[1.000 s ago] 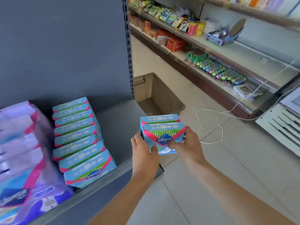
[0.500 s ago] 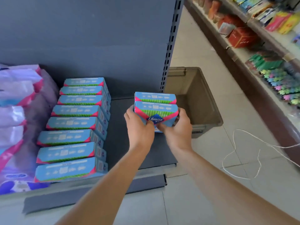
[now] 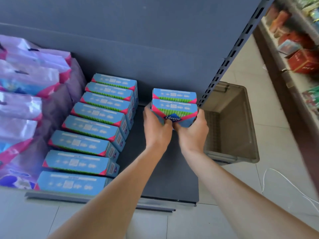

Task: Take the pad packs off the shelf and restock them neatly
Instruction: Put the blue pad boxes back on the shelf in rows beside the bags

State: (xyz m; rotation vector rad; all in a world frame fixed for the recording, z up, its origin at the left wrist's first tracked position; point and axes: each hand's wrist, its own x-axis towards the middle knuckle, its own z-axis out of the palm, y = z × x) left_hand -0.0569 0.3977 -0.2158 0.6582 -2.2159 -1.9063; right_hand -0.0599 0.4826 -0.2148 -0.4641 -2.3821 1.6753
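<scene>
Two blue, pink and green Libresse pad packs (image 3: 174, 105) are held together, one behind the other, over the right part of the dark grey shelf (image 3: 155, 169). My left hand (image 3: 156, 127) grips their left side and my right hand (image 3: 192, 129) grips their right side, thumbs on the front face. A row of several identical pad packs (image 3: 96, 128) stands on the shelf to the left, running from the back panel to the front edge.
Purple and pink soft packs (image 3: 25, 104) fill the shelf's left end. An empty brown plastic bin (image 3: 231, 125) sits on the floor right of the shelf upright. Another stocked shelf (image 3: 296, 57) runs along the right. A white cord (image 3: 284, 181) lies on the tiles.
Both hands have carried the two packs from out over the floor to above the shelf, nearer the back panel. My view has swung left and down toward the shelf.
</scene>
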